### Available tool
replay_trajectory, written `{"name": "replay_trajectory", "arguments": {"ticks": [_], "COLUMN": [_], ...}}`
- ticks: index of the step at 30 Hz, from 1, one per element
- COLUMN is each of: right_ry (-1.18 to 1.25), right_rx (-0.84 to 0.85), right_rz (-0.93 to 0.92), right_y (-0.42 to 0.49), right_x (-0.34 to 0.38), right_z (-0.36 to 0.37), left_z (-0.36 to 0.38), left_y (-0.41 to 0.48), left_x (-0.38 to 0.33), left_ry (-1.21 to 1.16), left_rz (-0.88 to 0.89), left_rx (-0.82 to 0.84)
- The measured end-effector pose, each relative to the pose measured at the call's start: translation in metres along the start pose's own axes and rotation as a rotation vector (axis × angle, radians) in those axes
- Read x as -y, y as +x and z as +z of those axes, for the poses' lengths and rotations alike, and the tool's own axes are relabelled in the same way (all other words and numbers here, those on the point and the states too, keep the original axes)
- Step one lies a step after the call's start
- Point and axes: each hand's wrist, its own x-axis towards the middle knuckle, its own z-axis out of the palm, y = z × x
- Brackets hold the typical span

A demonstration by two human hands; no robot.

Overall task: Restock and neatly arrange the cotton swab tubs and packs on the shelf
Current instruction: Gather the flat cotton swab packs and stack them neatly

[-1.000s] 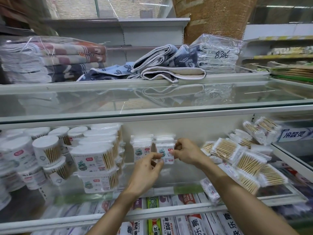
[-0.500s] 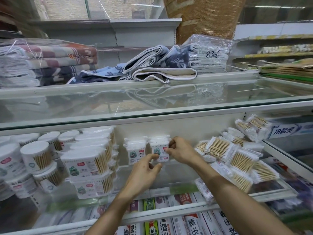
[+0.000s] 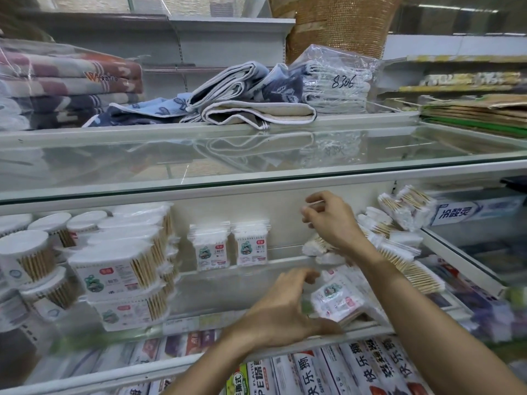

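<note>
Right of the two upright swab packs (image 3: 209,248) on the glass shelf (image 3: 222,292), the left hand (image 3: 285,306) hovers, fingers loosely curved and apart, just beside a flat swab pack (image 3: 338,299); the right hand (image 3: 333,220), higher, curls its fingers above the heap of loose packs (image 3: 399,252); whether they pinch anything, I cannot tell.

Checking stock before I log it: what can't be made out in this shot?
All head view.
- Right hand: whether its grip holds anything, lost to motion blur.
- Loose swab packs: count hidden behind the right arm and blur.
- Round tubs: row cut off by the left edge.
- Flat pack: its left end covered by the left hand.
- Standing packs: label print too small.
</note>
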Motion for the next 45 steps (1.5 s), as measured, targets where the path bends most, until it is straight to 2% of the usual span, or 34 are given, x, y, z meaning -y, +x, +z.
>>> {"name": "replay_trajectory", "arguments": {"ticks": [6, 9, 11, 13, 15, 17, 19, 21, 24, 26, 28, 34, 37, 40, 45], "right_ry": [0.080, 0.142, 0.199, 0.259, 0.308, 0.362, 0.412, 0.462, 0.553, 0.617, 0.630, 0.603, 0.479, 0.392, 0.253], "right_rx": [-0.012, 0.013, 0.037, 0.109, 0.250, 0.396, 0.485, 0.490, 0.467, 0.504, 0.541, 0.553, 0.472, 0.430, 0.458], "right_rz": [0.024, 0.041, 0.050, 0.063, 0.106, 0.132, 0.093, 0.057, 0.068, 0.088, 0.090, 0.059, -0.024, -0.056, -0.120], "right_y": [-0.006, -0.012, -0.018, -0.026, -0.033, -0.037, -0.040, -0.040, -0.036, -0.033, -0.032, -0.033, -0.036, -0.038, -0.043], "right_x": [-0.015, -0.013, -0.009, -0.001, 0.007, 0.014, 0.018, 0.021, 0.024, 0.024, 0.023, 0.027, 0.033, 0.037, 0.042], "right_z": [-0.022, -0.026, -0.024, -0.020, -0.013, -0.001, 0.013, 0.025, 0.033, 0.034, 0.036, 0.044, 0.046, 0.057, 0.093], "left_z": [0.021, 0.008, -0.004, -0.015, -0.027, -0.036, -0.040, -0.043, -0.047, -0.052, -0.056, -0.059, -0.055, -0.047, -0.045], "left_y": [0.012, 0.014, 0.014, 0.015, 0.015, 0.013, 0.009, 0.005, -0.004, -0.010, -0.016, -0.025, -0.036, -0.050, -0.061], "left_x": [-0.003, 0.007, 0.016, 0.029, 0.040, 0.046, 0.049, 0.050, 0.054, 0.059, 0.063, 0.061, 0.058, 0.063, 0.076], "left_ry": [0.003, -0.164, -0.221, -0.168, -0.117, -0.094, -0.090, -0.132, -0.422, -0.635, -0.699, -0.652, -0.489, -0.272, -0.109], "left_rz": [0.047, 0.043, 0.040, 0.029, 0.020, 0.009, -0.002, -0.015, -0.065, -0.113, -0.133, -0.116, -0.107, -0.007, -0.049], "left_rx": [-0.047, -0.099, -0.236, -0.457, -0.674, -0.778, -0.788, -0.778, -0.781, -0.727, -0.661, -0.668, -0.768, -0.863, -0.701]}}
